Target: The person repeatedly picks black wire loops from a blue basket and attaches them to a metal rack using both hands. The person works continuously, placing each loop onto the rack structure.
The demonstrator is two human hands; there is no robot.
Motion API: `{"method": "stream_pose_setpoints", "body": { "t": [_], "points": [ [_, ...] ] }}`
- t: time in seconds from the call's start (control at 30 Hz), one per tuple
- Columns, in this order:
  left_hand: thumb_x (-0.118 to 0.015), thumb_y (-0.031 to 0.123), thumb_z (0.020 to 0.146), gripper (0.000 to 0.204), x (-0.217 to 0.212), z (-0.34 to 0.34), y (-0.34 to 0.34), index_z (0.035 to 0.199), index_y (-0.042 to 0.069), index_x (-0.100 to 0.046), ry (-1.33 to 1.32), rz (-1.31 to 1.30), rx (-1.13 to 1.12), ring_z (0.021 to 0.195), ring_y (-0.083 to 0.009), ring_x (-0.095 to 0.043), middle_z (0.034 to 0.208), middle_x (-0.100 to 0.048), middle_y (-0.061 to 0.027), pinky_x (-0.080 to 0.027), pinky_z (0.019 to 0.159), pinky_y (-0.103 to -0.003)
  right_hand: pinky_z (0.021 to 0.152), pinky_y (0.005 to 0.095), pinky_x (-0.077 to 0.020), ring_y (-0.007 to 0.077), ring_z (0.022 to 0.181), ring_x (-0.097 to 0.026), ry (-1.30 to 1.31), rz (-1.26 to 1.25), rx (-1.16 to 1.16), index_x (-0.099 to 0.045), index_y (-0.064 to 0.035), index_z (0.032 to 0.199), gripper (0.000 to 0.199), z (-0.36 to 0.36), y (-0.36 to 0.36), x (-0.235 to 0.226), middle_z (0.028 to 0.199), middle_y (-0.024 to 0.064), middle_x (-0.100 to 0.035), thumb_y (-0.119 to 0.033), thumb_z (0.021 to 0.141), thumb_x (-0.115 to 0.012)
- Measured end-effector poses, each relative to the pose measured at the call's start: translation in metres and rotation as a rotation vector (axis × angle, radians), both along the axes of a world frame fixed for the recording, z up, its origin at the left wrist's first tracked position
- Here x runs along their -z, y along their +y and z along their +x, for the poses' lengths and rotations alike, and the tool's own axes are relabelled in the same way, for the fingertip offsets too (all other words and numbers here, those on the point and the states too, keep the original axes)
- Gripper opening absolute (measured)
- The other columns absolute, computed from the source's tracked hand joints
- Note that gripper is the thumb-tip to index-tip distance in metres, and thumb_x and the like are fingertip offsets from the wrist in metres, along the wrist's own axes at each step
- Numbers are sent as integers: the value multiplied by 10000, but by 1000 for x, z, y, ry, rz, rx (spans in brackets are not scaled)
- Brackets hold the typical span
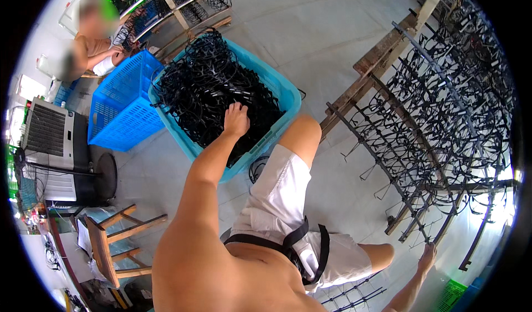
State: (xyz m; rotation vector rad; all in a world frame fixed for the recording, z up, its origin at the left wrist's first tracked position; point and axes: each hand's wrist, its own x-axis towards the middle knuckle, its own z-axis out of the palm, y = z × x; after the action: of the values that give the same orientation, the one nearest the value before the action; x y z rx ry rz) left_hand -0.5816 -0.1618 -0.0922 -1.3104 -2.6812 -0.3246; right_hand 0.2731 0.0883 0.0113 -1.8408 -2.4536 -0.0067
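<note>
My left hand (236,119) reaches into a turquoise plastic basket (289,84). Its fingers are curled closed over a tangled heap of thin black looped strips (213,82); their exact kind I cannot make out. Far to the right, my right hand (426,258) is closed around the near end of a dark metal hanging rack (382,168). Many similar black strips (443,124) hang across that rack on its rods and hooks.
A blue crate (124,104) stands left of the basket. Nearer are an air cooler (50,146) and a wooden stool (102,251). Another person (94,40) sits at the far left beside loaded racks (183,7). A wire grid (354,296) lies low beside my leg.
</note>
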Motion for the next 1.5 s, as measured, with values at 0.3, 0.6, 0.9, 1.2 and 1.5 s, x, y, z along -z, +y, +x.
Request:
{"method": "stream_pose_setpoints", "body": {
  "t": [0.3, 0.6, 0.9, 1.2, 1.5],
  "points": [
    [-649, 149, 728, 477, -3, -74, 62, 1163, 50, -480, 257, -172, -87, 1196, -320, -370, 1263, -406, -167, -294, 999, -421, 921, 416, -419, 355, 1118, -501, -66, 346, 238, -488, -16, 1254, 368, -12, -43, 14, 1222, 202, -510, -163, 920, -535],
    [-459, 211, 894, 399, 3, -110, 110, 1273, 87, -470, 276, -509, -228, 1120, -306, -482, 1120, -578, -193, -252, 934, -461, 749, 426, -480, 299, 818, -619, -206, -679, 337, -641, -21, 1013, 356, -30, -175, -14, 886, 203, -653, -335, 876, -542],
    [-541, 159, 820, 276, 3, -131, 84, 1070, 41, -565, 497, -334, -66, 825, -224, -574, 814, -634, -86, -331, 809, -382, 651, 341, -507, 204, 763, -636, 72, -1147, 80, -624, -27, 1080, 313, -309, -220, -98, 952, 180, -666, -286, 924, -544],
    [-691, 104, 663, 576, -83, -51, 21, 1163, -20, -434, 196, 76, -22, 818, -308, -578, 979, -505, -197, -348, 781, -404, 758, 279, -443, 134, 873, -526, 964, -1579, -520, -522, -34, 1134, 382, -635, -182, -35, 910, 8, -546, -373, 962, -484],
    [-702, 167, 686, 615, -109, 64, -19, 1206, -2, -422, 7, 343, -67, 1001, -306, -508, 1098, -513, -169, -336, 799, -413, 853, 348, -448, 171, 1028, -537, 1533, -1755, 76, -519, -82, 1167, 369, -737, -196, -3, 1111, 47, -576, -383, 961, -460]
  ]
}}
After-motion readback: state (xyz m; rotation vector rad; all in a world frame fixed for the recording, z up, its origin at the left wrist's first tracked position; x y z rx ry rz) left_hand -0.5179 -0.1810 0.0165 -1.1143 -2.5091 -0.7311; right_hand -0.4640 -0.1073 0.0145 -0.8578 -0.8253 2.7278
